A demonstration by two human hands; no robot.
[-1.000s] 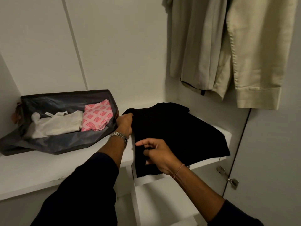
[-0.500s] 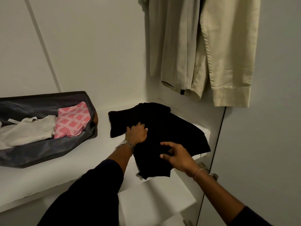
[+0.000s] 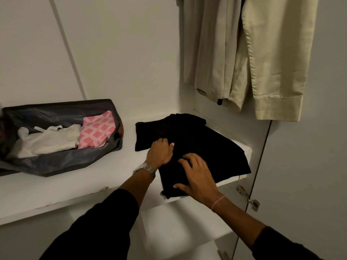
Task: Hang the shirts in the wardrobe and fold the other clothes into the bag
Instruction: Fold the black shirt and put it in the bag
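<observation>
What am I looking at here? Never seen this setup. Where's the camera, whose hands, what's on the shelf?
There is no robot: a person works with two bare hands, and the single camera sits on their head, looking forward and down. So the arms entering from the bottom of the picture are the wearer's own.

The left hand, with a metal watch at the wrist, and the right hand, with a thin bracelet, both rest on a black garment lying on a white wardrobe shelf. The right hand's fingers are spread on the cloth; nothing is lifted. Whether the left hand grips the fabric is not clear.

To the left on the same shelf stands an open grey bag. Inside lie a white garment and a pink patterned cloth, side by side.

Above right hang beige clothes.
</observation>
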